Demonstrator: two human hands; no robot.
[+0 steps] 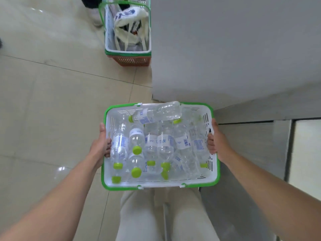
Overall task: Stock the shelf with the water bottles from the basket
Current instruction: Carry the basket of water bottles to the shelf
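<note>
A white basket [121, 187] with a green rim sits in the middle of the head view, above my legs. Several clear water bottles [165, 145] with lime-green caps and white-blue labels lie in it. One bottle [159, 112] rests crosswise on top at the far edge. My left hand [102, 145] grips the left wall, fingers curled over the rim into the basket. The right wall is gripped the same way by my right hand [217, 140]. The shelf's grey top [234, 49] fills the upper right, just beyond the basket.
A second green-rimmed white basket [128, 51] holding a white cloth bag stands on a red basket on the floor at the top, beside the shelf's left side. Someone's shoe shows next to it. Pale tiled floor spreads to the left. A grey ledge runs at the right.
</note>
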